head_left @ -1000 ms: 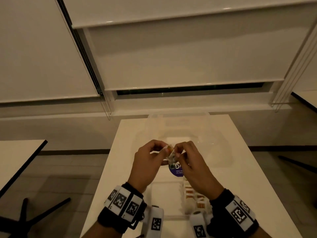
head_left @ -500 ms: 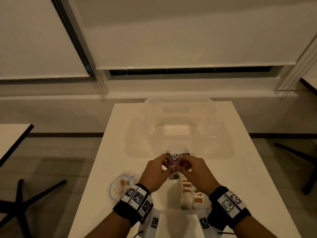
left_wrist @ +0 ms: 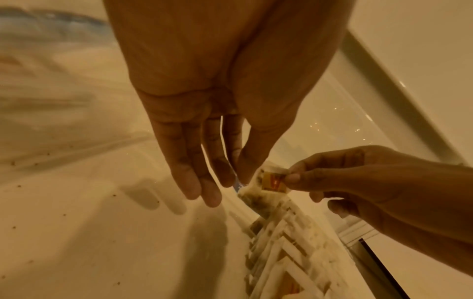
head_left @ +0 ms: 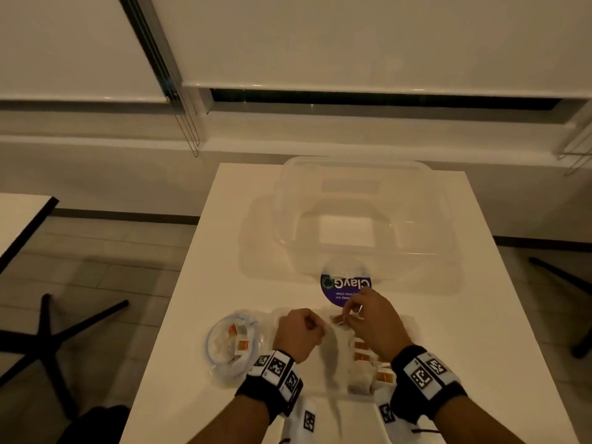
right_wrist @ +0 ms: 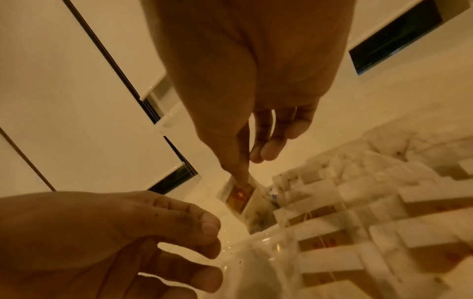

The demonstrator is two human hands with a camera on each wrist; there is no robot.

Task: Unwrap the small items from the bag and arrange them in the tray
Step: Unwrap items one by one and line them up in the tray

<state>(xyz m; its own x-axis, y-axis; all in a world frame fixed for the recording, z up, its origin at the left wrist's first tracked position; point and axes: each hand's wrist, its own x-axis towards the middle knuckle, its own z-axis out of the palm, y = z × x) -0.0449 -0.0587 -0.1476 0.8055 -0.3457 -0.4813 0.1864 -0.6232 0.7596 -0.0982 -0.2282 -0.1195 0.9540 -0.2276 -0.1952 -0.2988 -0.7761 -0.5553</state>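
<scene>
Two hands worked over the clear tray (head_left: 323, 392): the right hand (head_left: 374, 322) pinched a small tea bag (left_wrist: 266, 182) by its orange tag at the tray's far end, above the row of bags (head_left: 365, 363) already laid there. Left hand (head_left: 298, 331), just left of it, pinched a thin scrap of wrapper (left_wrist: 236, 176). Left of the tray lay the plastic bag (head_left: 230, 344), a few items inside.

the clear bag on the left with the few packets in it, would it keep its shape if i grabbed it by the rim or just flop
Probably flop. The clear bag looks thin and crinkled, slumped flat on the table rather than standing. It likely weighs little: only a few small packets show inside. Those would probably slide to the low side when lifted.
</scene>
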